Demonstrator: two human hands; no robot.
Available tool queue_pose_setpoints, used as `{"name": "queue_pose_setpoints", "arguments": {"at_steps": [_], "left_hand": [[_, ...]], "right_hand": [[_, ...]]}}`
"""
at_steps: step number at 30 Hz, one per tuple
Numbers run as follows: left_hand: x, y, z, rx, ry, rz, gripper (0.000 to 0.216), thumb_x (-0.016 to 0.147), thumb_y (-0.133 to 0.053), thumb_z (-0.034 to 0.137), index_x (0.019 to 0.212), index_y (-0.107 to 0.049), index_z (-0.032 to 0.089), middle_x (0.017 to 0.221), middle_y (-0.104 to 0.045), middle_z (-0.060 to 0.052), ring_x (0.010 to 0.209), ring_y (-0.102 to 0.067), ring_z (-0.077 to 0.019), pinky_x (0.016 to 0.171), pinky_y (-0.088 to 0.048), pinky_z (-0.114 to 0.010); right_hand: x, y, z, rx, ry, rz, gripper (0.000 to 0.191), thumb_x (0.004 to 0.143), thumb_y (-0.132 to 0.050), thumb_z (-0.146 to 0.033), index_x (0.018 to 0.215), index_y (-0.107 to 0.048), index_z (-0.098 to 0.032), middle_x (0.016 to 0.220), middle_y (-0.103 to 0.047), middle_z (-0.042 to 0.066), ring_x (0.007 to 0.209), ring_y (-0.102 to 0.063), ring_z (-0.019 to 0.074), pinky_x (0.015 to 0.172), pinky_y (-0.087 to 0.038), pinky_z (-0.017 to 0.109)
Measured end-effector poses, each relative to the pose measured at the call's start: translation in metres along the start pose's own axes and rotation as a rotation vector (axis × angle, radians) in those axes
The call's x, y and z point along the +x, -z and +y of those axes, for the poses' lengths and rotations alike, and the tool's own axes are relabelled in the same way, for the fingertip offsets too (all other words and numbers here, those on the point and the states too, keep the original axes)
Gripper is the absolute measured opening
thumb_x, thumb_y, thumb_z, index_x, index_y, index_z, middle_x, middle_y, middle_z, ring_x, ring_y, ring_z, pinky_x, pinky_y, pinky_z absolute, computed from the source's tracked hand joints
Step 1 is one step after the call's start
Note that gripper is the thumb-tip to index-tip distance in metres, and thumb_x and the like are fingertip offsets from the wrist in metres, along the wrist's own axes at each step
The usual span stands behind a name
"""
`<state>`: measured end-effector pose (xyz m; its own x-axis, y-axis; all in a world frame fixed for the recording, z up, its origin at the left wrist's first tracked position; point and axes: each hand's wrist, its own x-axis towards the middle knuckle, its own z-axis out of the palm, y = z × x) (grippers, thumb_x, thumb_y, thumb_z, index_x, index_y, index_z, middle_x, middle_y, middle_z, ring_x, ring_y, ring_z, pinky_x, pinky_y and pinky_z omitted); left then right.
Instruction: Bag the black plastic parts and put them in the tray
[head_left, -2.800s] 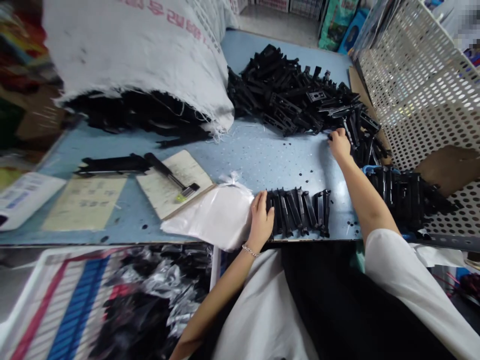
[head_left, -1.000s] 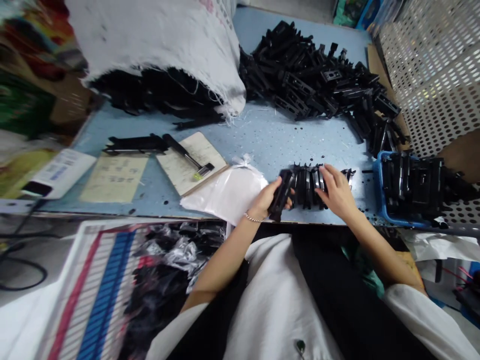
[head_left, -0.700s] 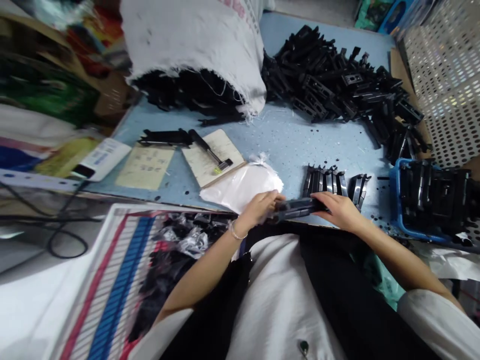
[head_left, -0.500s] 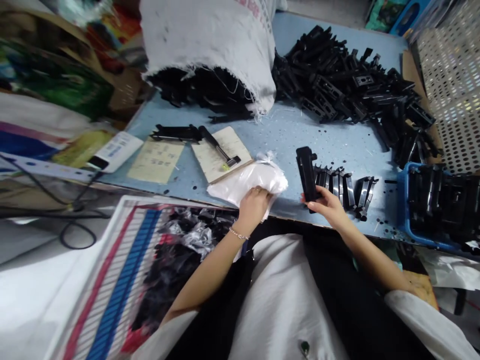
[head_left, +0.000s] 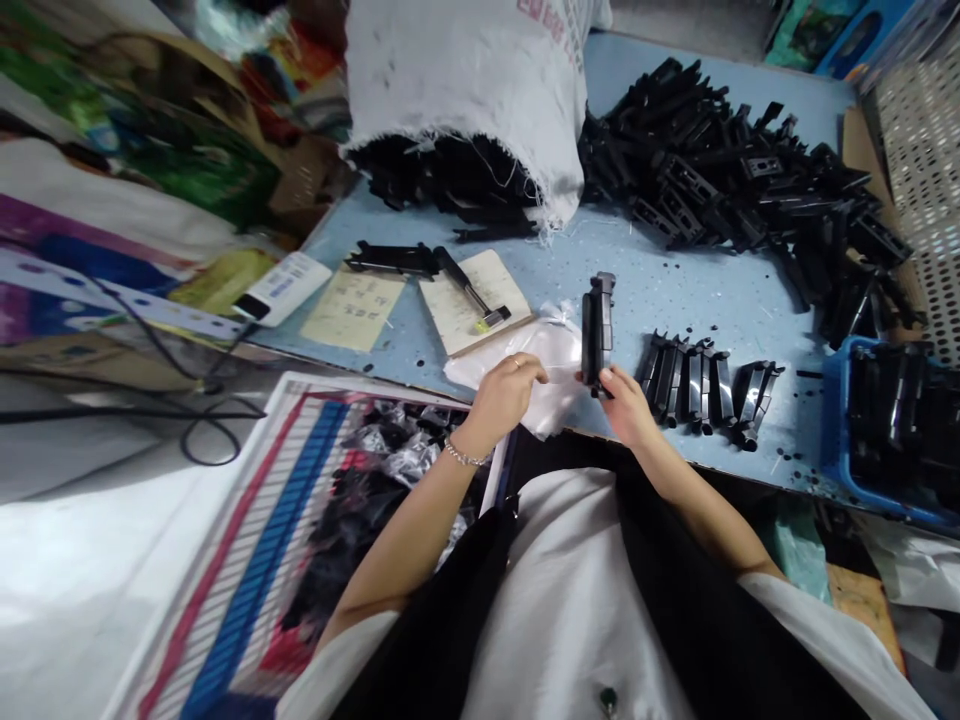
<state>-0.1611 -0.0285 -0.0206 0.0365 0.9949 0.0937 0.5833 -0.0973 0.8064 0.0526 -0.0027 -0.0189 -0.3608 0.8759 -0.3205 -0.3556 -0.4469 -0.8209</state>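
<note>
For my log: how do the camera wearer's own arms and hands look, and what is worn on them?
The left hand is ungloved, with a silvery chain bracelet at the wrist and what looks like a thin ring. The right hand is also ungloved, with no jewellery that I can make out. The sleeves are white and short, without visible markings.

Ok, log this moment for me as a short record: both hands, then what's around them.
Right hand: holding a black part upright
Left hand: over the plastic bags; contact unclear
Row of black parts: on the table, right of the right hand
Blue basket: far right, holding black parts
White sack: behind the hands, black parts at its mouth
</note>
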Motion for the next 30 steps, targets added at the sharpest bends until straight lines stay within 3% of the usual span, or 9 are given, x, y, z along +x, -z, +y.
{"name": "queue_pose_setpoints", "arguments": {"at_steps": [2, 8, 12, 15, 19, 22, 24, 26, 30], "left_hand": [[-0.002, 0.003, 0.001, 0.16, -0.066, -0.021, 0.033, 0.089, -0.045, 0.013, 0.106, -0.072, 0.019, 0.117, -0.069, -0.011, 0.111, -0.065, -0.0234, 0.102, -0.051, -0.04], [-0.008, 0.0, 0.0, 0.198, -0.032, -0.004, 0.059, 0.086, -0.047, 0.008, 0.144, -0.053, 0.018, 0.148, -0.052, -0.014, 0.128, -0.059, -0.0256, 0.109, -0.051, -0.042], [-0.029, -0.004, 0.012, 0.218, -0.108, 0.057, 0.07, 0.09, -0.043, 0.006, 0.157, -0.034, 0.023, 0.155, -0.045, -0.013, 0.141, -0.049, -0.0257, 0.118, -0.044, -0.043], [-0.049, -0.016, 0.028, 0.217, -0.236, -0.065, 0.072, 0.093, -0.041, 0.005, 0.16, -0.026, 0.025, 0.157, -0.044, -0.013, 0.145, -0.046, -0.025, 0.12, -0.042, -0.042], [-0.065, -0.031, 0.051, 0.128, -0.348, -0.31, 0.079, 0.089, -0.046, 0.005, 0.162, -0.022, 0.024, 0.162, -0.038, -0.013, 0.148, -0.041, -0.0262, 0.12, -0.043, -0.042], [-0.075, -0.021, 0.058, 0.146, -0.29, -0.259, 0.068, 0.089, -0.055, 0.014, 0.155, -0.04, 0.022, 0.154, -0.05, -0.014, 0.141, -0.051, -0.0279, 0.118, -0.045, -0.043], [-0.088, -0.001, 0.048, 0.197, -0.189, -0.134, 0.05, 0.092, -0.055, 0.021, 0.142, -0.056, 0.025, 0.14, -0.063, -0.012, 0.13, -0.061, -0.0272, 0.115, -0.047, -0.043], [-0.106, 0.027, 0.021, 0.316, 0.003, -0.029, 0.037, 0.093, -0.056, 0.029, 0.129, -0.067, 0.026, 0.128, -0.07, -0.012, 0.12, -0.066, -0.0294, 0.11, -0.05, -0.044], [-0.154, 0.077, -0.053, 0.623, 0.575, -0.158, 0.016, 0.082, -0.065, 0.029, 0.08, -0.073, 0.016, 0.078, -0.074, -0.014, 0.084, -0.073, -0.0371, 0.077, -0.058, -0.046]], "right_hand": [[-0.018, 0.01, -0.005, 0.028, -0.079, -0.074, 0.042, 0.078, -0.073, -0.055, 0.102, -0.069, -0.02, 0.096, -0.076, 0.005, 0.089, -0.071, 0.02, 0.079, -0.056, 0.032], [-0.054, 0.037, 0.005, 0.221, -0.693, -0.3, 0.048, 0.094, -0.047, -0.054, 0.109, -0.067, -0.013, 0.091, -0.075, 0.011, 0.068, -0.066, 0.0146, 0.059, -0.053, 0.025], [-0.041, 0.036, 0.02, 0.31, -0.769, -0.279, 0.044, 0.096, -0.044, -0.051, 0.103, -0.067, -0.013, 0.084, -0.073, 0.008, 0.062, -0.061, 0.0111, 0.056, -0.05, 0.02], [-0.031, 0.027, 0.025, 0.155, -0.617, -0.303, 0.04, 0.092, -0.053, -0.054, 0.097, -0.065, -0.016, 0.08, -0.071, 0.006, 0.062, -0.061, 0.013, 0.056, -0.05, 0.023], [-0.036, 0.01, 0.023, -0.417, -0.111, -0.201, 0.036, 0.086, -0.065, -0.052, 0.096, -0.063, -0.017, 0.084, -0.067, 0.003, 0.076, -0.063, 0.0165, 0.069, -0.054, 0.028], [-0.045, 0.001, 0.013, -0.692, 0.102, -0.383, 0.05, 0.085, -0.071, -0.048, 0.12, -0.059, -0.015, 0.106, -0.068, 0.008, 0.092, -0.064, 0.0192, 0.082, -0.056, 0.033], [-0.048, 0.003, -0.003, -0.76, 0.137, -0.57, 0.058, 0.089, -0.067, -0.047, 0.136, -0.053, -0.015, 0.114, -0.069, 0.01, 0.097, -0.067, 0.0196, 0.084, -0.056, 0.034], [-0.045, 0.014, -0.025, -0.932, 0.219, -0.583, 0.047, 0.098, -0.056, -0.043, 0.138, -0.055, -0.018, 0.119, -0.07, 0.011, 0.102, -0.069, 0.02, 0.089, -0.055, 0.034], [-0.031, 0.043, -0.07, -1.651, 0.252, -0.092, 0.031, 0.103, -0.045, -0.034, 0.121, -0.065, -0.018, 0.116, -0.071, 0.015, 0.103, -0.07, 0.0269, 0.084, -0.053, 0.037]]}}
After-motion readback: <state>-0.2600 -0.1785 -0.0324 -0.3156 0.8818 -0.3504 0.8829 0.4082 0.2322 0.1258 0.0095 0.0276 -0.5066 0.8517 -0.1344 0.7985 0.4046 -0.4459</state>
